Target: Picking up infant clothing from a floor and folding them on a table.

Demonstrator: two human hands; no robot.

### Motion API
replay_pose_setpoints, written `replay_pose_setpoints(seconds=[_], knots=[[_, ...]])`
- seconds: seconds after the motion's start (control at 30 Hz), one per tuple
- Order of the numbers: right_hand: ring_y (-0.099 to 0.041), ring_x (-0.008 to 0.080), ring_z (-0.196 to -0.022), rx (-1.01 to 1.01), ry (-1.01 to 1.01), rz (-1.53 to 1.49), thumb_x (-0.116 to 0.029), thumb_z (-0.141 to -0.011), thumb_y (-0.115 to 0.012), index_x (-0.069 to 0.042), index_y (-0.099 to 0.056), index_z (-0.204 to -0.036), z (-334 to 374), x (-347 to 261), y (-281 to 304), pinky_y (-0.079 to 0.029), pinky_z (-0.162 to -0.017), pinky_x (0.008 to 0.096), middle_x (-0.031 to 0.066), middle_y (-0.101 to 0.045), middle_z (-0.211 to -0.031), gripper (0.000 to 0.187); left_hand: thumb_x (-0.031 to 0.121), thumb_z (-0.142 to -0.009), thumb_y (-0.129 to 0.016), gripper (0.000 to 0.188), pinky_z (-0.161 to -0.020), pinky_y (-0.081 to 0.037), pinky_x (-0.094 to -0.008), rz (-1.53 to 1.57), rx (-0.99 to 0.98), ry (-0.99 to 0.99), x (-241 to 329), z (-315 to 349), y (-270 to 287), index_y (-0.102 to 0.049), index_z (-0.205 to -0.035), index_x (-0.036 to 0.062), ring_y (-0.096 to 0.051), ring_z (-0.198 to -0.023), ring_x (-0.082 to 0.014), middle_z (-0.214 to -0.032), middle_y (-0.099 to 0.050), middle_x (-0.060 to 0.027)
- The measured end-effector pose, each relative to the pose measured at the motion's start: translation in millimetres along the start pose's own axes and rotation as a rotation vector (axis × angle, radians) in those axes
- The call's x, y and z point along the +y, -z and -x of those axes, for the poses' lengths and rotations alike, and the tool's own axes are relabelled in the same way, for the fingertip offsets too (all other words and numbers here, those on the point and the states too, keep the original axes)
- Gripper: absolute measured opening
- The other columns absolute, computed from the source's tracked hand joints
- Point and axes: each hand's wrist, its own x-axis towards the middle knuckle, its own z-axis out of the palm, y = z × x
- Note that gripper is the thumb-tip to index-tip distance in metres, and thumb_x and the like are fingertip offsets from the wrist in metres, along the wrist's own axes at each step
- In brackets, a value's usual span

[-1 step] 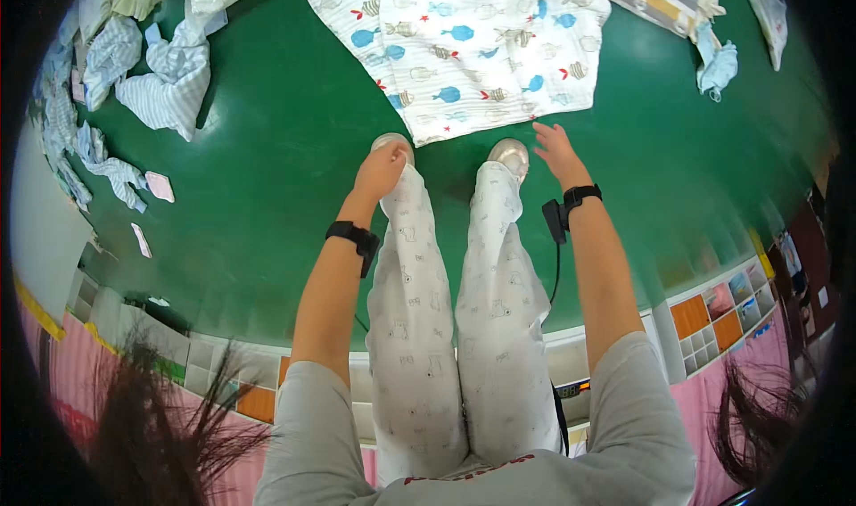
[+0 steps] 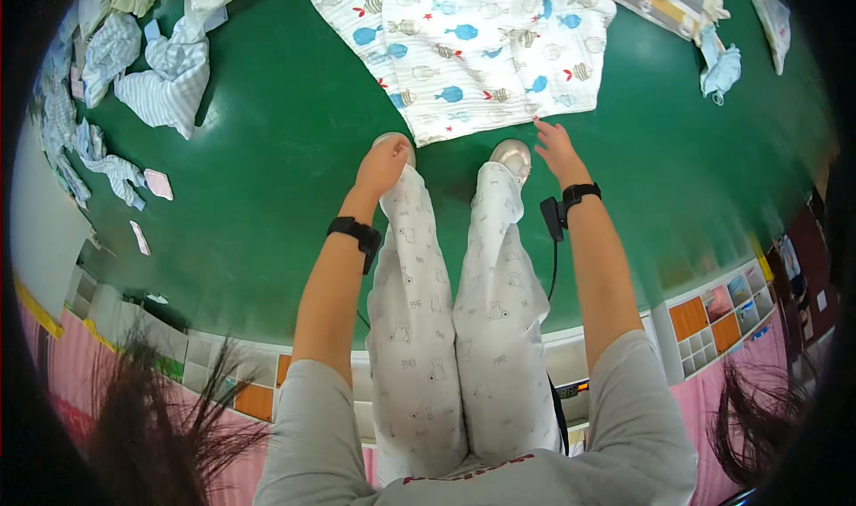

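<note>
Just beside the fish-print cloth (image 2: 473,56) hovers the right hand (image 2: 557,148).

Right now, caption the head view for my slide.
Left hand and right hand near a fish-print cloth on green floor, striped clothes at left.

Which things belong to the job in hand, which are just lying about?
Job in hand:
fish-print cloth, right hand at its near edge

Lying about:
blue-striped garment, left
pink flat piece, left
crumpled light-blue item, upper right
</note>
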Motion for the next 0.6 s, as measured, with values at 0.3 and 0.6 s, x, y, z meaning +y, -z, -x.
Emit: replay_pose_setpoints(seconds=[0.3,0.6], knots=[[-0.043,0.0087,-0.057,-0.455,0.085,-0.65,-0.014,-0.083,-0.051,-0.009,-0.048,-0.077,2.6,-41.8,-24.9,-0.037,-0.056,0.0249,-0.0026,-0.047,-0.066,0.009,0.018,-0.078,-0.045,0.024,-0.074,-0.043,-0.033,0.059,0.061,0.054,20.2,12.0,4.7,-0.055,-0.096,0.0073,-0.056,-0.085,-0.0258,-0.092,-0.059,-0.0119],[-0.052,0.0147,-0.071,-0.715,0.122,-0.7,-0.006,-0.075,-0.048,-0.003,-0.05,-0.094,216.0,-98.5,-3.0,-0.042,-0.071,0.028,0.0045,-0.057,-0.083,0.019,0.051,-0.081,-0.038,0.057,-0.079,-0.041,-0.038,0.508,-0.266,0.334,63.2,97.5,17.9,-0.041,-0.119,0.0088,-0.053,-0.096,-0.0256,-0.115,-0.05,-0.0121]])
